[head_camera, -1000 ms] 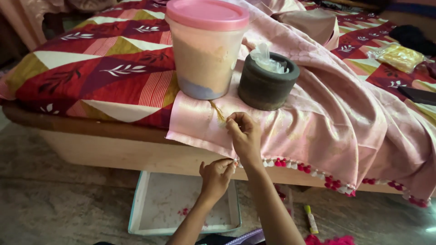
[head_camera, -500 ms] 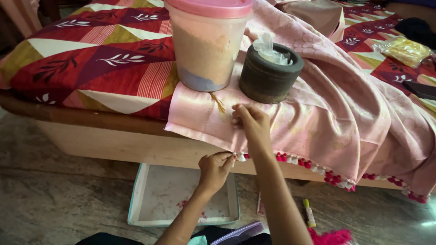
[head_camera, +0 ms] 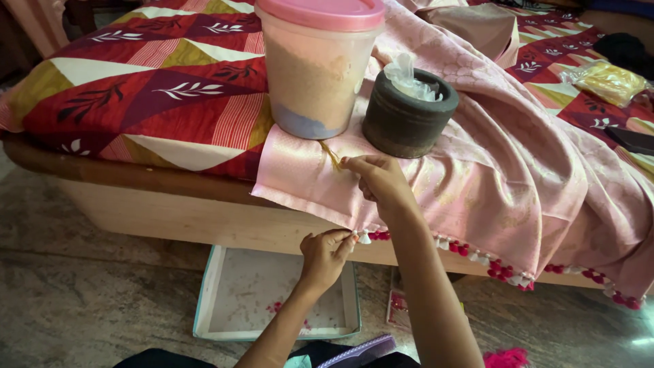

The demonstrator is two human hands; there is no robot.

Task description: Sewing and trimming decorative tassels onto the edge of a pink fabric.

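Pinching grip: left hand [head_camera: 325, 253] nips shiny pink fabric [head_camera: 436, 184] at its red-and-white tasselled edge; right hand [head_camera: 379, 178] pinches yellow thread [head_camera: 331, 156].

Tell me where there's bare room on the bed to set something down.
Free: the patterned bedspread left of the plastic container. Crowded: the pink cloth, with the container, the stone mortar and the right hand together.

A glossy pink woven cloth with a faint gold pattern [head_camera: 477, 177] lies draped over the bed's near edge, its hem hanging just below the edge. Small red and white tassels [head_camera: 477, 255] line that hem. A thin yellow thread [head_camera: 332, 157] lies on the cloth near its left corner.
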